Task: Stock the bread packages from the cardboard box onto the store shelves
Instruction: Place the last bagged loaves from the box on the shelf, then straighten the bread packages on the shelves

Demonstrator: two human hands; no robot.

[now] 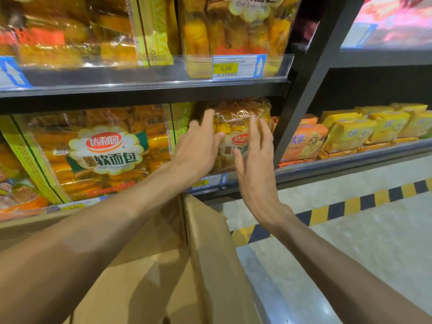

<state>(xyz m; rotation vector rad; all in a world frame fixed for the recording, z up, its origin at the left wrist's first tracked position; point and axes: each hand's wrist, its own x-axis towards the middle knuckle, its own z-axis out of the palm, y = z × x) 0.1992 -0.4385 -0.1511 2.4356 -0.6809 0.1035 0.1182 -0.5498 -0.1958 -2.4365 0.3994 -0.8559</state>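
Bread package [236,127] upright at right end of middle shelf [245,177], beside upright post [301,94]. Left hand [198,146] pressed against package's left side, fingers straight; right hand [254,155] flat on front, fingers spread, nothing clamped. Risk: forward tip over shelf lip into cardboard box [210,242] if released before seated; crushed bread from excess pressure.

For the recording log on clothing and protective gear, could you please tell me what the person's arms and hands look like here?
Both forearms are bare right down to the frame's bottom edge; no sleeve shows. The left hand and right hand wear no gloves, and no ring shows on the fingers in view. Neither wrist carries a watch, band or bracelet. No markings or tape are visible on either arm.
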